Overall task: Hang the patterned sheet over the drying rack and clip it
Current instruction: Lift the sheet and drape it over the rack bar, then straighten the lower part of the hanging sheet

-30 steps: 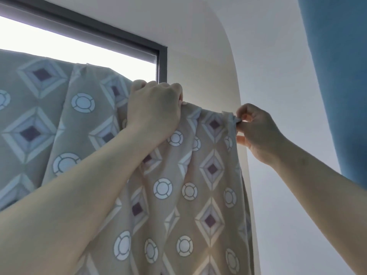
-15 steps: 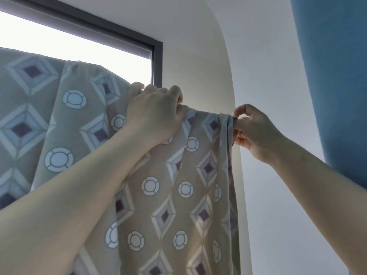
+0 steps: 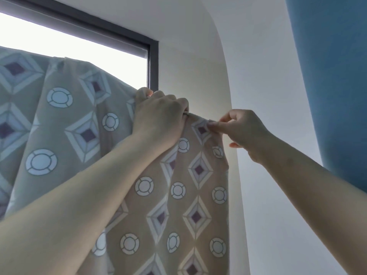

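The patterned sheet is hanging high in front of the window frame, draped over a support that is staying hidden under the cloth. The cloth is beige, with white rings and with diamonds that have purple centres, and it is falling in long soft folds. The left hand is gripping the top fold from above, its fingers curled over it. The right hand is pinching the top right corner between thumb and fingertips; whether a clip is in this pinch, I cannot tell. A blue fabric is hanging on the right. Compared with half a second ago, the right fingertips are standing nearer to the left hand, and the sheet's right edge is lying flatter and less bunched.
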